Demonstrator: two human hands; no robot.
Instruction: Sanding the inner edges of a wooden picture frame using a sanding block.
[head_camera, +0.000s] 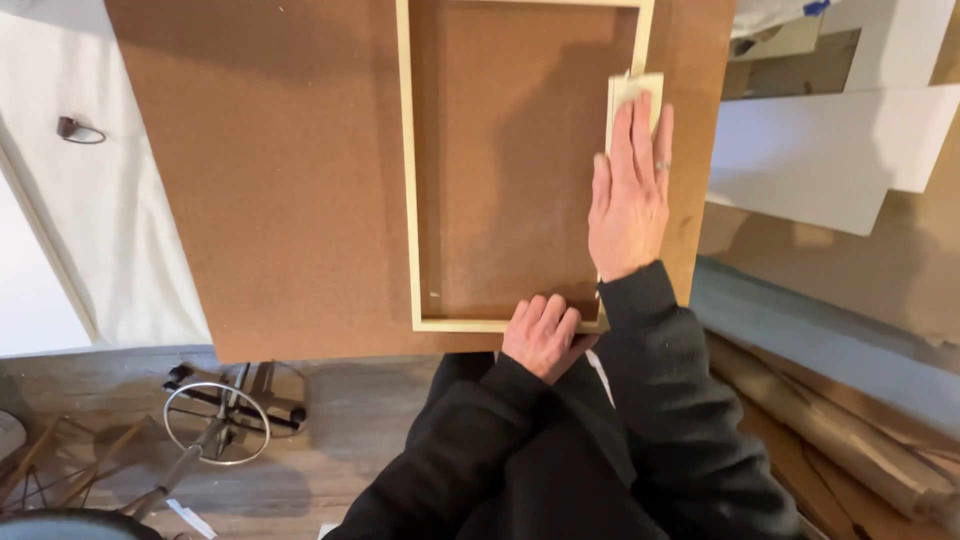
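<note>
A: What is the biggest thing there?

B: The brown board (280, 180). It fills most of the view, and everything else sits relative to it. A pale wooden frame (408, 200) lies flat on its right half, the near rail close to the board's near edge.

A: And the hands?

B: The right hand (628, 195) lies flat on the frame's right rail, fingers straight and together, pressing a folded piece of sandpaper (634, 88) against the wood. The paper pokes out past the fingertips, toward the board's far edge. The left hand (541, 335) is loosely curled at the frame's near right corner, by the board's near edge, fingers resting on the rail; it appears to grip nothing else.

A: How should the person do this well?

B: Probably by keeping the palm flat so pressure spreads evenly, stroking along the rail's length, and letting the left hand brace the corner so the frame does not slide on the board.

A: Anything smaller?

B: A ring (661, 166) on the right hand.
</note>
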